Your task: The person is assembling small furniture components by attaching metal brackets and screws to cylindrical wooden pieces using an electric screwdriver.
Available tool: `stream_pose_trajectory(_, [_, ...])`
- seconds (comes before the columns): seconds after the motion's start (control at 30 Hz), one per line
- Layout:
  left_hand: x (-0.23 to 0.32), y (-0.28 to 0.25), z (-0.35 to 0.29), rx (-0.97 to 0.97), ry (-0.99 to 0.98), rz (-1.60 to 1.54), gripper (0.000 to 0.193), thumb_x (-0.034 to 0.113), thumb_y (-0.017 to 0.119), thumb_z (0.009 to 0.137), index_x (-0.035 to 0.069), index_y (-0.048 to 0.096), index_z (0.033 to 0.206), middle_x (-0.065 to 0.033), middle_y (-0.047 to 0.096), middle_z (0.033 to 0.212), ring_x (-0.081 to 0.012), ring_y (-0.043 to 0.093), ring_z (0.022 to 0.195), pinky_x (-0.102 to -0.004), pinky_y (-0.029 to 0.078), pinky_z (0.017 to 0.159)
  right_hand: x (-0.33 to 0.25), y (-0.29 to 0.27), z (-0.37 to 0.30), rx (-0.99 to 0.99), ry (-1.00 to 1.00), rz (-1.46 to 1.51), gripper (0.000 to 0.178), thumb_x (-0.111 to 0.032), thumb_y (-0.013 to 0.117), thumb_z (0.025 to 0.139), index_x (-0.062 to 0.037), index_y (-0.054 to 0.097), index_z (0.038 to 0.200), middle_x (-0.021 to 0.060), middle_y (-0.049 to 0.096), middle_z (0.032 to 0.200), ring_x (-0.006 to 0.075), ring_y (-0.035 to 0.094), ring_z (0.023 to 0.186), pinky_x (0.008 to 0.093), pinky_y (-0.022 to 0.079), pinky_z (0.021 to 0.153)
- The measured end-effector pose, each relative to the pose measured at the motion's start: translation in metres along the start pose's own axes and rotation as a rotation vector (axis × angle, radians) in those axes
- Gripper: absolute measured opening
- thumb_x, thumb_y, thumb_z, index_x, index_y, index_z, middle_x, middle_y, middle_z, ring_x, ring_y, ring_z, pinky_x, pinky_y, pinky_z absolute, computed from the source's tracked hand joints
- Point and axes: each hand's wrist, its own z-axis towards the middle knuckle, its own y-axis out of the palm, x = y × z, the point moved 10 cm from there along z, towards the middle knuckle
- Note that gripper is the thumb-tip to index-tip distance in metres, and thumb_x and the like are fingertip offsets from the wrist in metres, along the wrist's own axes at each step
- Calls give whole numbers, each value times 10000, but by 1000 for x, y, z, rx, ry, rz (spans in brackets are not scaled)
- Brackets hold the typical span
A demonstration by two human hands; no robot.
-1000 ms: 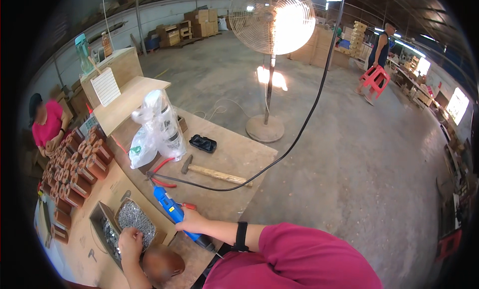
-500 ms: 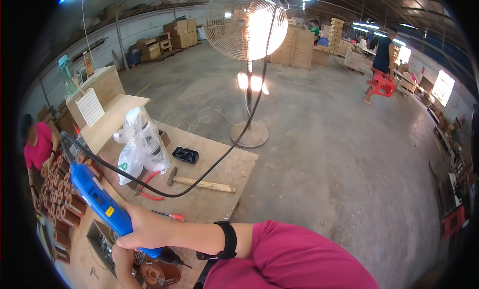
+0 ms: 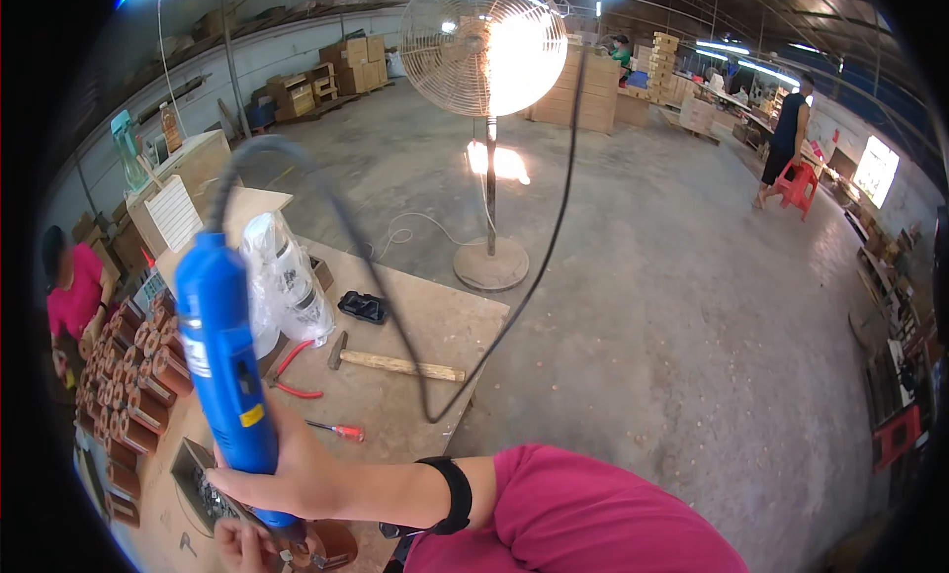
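Note:
My right hand [image 3: 287,469] is wrapped round a blue corded electric screwdriver [image 3: 222,346], held nearly upright with its tip down. Under the tip sits a reddish-brown, round wooden piece [image 3: 339,541], partly hidden by the tool and my hand. Close beside the tip, at the lower edge, my left hand [image 3: 244,547] has its fingers bent together in a pinch; whatever they hold is too small to name. A wooden box [image 3: 185,466] of small metal parts lies just beyond my left hand. Rows of similar brown pieces [image 3: 138,400] stand at the left.
On the bench lie a hammer [image 3: 400,365], red-handled pliers [image 3: 287,368], a red screwdriver [image 3: 341,431] and a black tray [image 3: 363,306], near plastic-wrapped rolls [image 3: 287,276]. A standing fan [image 3: 484,49] is beyond. A co-worker in pink [image 3: 77,286] sits left; another person [image 3: 789,128] stands by a red stool [image 3: 794,187].
The electric screwdriver has swung upright, its tip now down at the brown piece, and its cable has looped up. My left hand has come off the tool's lower end. The far person moved right.

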Motion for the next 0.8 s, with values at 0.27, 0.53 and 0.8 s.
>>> stream_pose_trajectory(0.27, [1, 53, -59, 147, -58, -529, 106, 58, 491, 872, 20, 516, 968, -57, 551, 802, -150, 486, 667, -242, 428, 623, -23, -1, -14, 29, -209, 61, 262, -26, 593, 760, -63, 429, 961, -3, 492, 755, 68, 476, 655, 230, 410, 571])
stream_pose_trajectory(0.53, [-9, 64, -62, 86, -114, -772, 86, 15, 501, 851, 3, 525, 932, -100, 533, 898, -187, 493, 755, -242, 470, 658, -20, -6, -21, 22, -195, 89, 234, -28, 596, 764, -61, 435, 930, 3, 499, 773, 73, 479, 674, 232, 412, 603])
stream_pose_trajectory(0.8, [-6, 64, -65, 169, -109, -681, 77, 52, 513, 857, 17, 517, 925, -91, 527, 881, -171, 485, 738, -252, 452, 642, -18, -5, -23, 14, -214, 59, 316, -17, 590, 767, -53, 413, 1027, 8, 489, 786, 74, 481, 678, 235, 418, 600])
